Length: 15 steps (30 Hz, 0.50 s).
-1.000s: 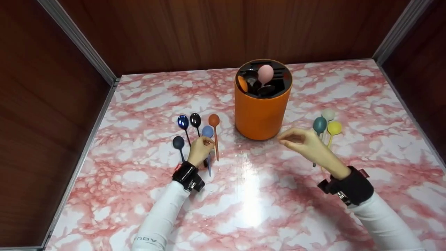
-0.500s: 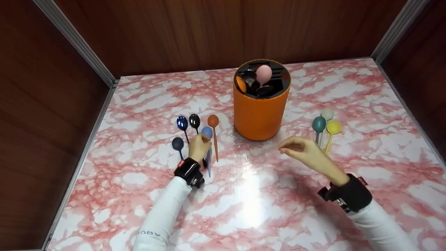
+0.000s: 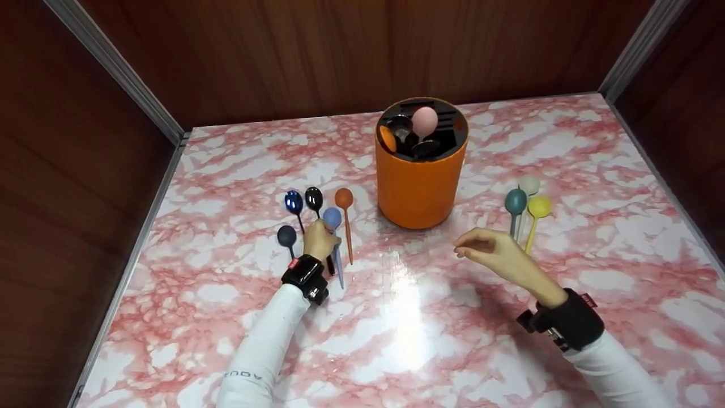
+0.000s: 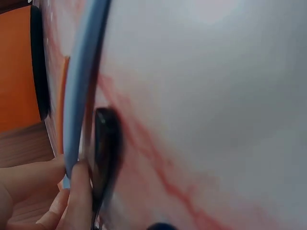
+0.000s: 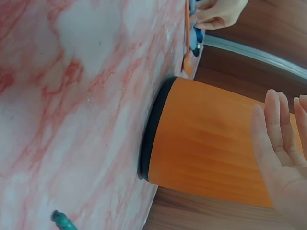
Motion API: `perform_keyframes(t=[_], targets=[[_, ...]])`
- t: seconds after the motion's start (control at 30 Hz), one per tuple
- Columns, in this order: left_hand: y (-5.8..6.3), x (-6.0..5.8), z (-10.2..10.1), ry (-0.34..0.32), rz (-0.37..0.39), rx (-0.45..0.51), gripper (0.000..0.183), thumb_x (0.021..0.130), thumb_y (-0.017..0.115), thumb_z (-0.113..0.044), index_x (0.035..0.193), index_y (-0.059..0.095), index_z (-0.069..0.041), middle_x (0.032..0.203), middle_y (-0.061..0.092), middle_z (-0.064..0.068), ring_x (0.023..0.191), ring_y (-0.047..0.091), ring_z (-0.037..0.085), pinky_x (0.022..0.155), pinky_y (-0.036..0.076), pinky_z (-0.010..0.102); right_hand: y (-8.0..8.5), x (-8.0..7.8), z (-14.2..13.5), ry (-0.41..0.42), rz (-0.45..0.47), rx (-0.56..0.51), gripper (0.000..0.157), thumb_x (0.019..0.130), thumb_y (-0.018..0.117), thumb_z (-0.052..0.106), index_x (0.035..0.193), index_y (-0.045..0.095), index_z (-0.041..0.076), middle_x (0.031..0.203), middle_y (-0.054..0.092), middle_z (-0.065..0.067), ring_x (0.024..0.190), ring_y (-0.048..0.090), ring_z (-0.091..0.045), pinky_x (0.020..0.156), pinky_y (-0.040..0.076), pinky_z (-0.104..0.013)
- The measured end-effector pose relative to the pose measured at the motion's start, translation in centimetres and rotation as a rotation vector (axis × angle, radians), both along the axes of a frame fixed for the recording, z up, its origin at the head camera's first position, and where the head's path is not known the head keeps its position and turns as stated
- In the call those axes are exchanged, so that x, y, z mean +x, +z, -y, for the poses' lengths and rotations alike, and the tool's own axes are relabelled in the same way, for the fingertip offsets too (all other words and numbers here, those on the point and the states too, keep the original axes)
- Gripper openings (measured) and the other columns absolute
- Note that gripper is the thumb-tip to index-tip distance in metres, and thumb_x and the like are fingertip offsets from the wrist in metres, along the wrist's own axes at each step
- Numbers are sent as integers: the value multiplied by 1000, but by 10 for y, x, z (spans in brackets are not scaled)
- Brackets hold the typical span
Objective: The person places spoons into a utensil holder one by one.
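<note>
On the left of the head view, my left hand [image 3: 319, 241] pinches the handle of a light blue spoon [image 3: 332, 217] between thumb and fingers. Up close in the left wrist view, that blue handle [image 4: 80, 91] slants over the table, with a black handle end [image 4: 104, 139] beside it. An orange-brown spoon [image 3: 344, 198] lies just right of this hand. Past its left side are a black spoon [image 3: 314, 198], a shiny blue spoon [image 3: 294, 202] and a dark navy spoon [image 3: 286, 236]. My right hand [image 3: 497, 254] hovers in front of the utensil holder, fingers loosely bent, holding nothing.
A tall orange utensil holder [image 3: 418, 190] stands at the middle back, with a pink spoon [image 3: 425, 121] and dark utensils in its black top. To the right lie a teal spoon [image 3: 515, 202], a yellow spoon [image 3: 539, 206] and a pale spoon [image 3: 529, 184]. Wooden panels enclose the table.
My left hand has shifted slightly left and its fingers have closed on the light blue spoon. My right hand has sunk a little. The head view has drifted slightly.
</note>
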<state>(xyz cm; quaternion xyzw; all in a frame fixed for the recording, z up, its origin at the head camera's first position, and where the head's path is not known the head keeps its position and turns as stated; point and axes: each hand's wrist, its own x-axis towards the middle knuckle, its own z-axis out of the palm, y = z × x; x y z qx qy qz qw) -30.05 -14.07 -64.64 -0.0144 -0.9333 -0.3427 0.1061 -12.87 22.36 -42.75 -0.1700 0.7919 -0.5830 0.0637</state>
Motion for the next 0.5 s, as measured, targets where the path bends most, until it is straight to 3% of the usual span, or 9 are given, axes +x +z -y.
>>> perform_keyframes(t=[0.03, 0.2, 0.3, 0.4, 0.5], targets=[[2, 0, 1, -16, 39, 11, 26, 51, 77, -15, 68, 59, -7, 65, 60, 5, 62, 56, 24, 57, 45, 33, 0, 0, 0, 0, -1, -5, 19, 82, 62, 9, 95, 62, -3, 90, 62, -14, 81, 62, -17, 73, 51, -21], [11, 2, 2, -49, 89, 38, 27, 53, 80, -20, 67, 63, -5, 67, 62, 9, 60, 59, 24, 57, 47, 31, -3, 1, -1, -4, -18, -13, 20, 82, 62, 7, 96, 61, -6, 89, 63, -13, 79, 63, -14, 72, 51, -21], [20, 5, 1, -42, 93, 19, 21, 54, 79, -21, 59, 60, -11, 59, 59, 3, 49, 56, 15, 53, 45, 25, -4, 1, -1, -1, -21, -8, 20, 82, 61, 8, 97, 61, -5, 90, 62, -15, 80, 62, -15, 71, 51, -20], [17, 2, -1, -15, 109, -4, 19, 54, 77, -17, 54, 60, -12, 57, 59, 3, 41, 55, 12, 51, 46, 22, -6, 1, -1, -6, -8, 2, 20, 82, 62, 9, 97, 62, -5, 90, 62, -16, 80, 62, -15, 71, 51, -20], [8, -3, 0, -8, 176, 58, 18, 56, 77, -14, 57, 60, -8, 60, 61, 7, 40, 58, 15, 46, 50, 25, -8, 1, 0, -15, 4, 11, 21, 82, 62, 10, 96, 62, -5, 89, 63, -15, 78, 63, -14, 71, 51, -21]])
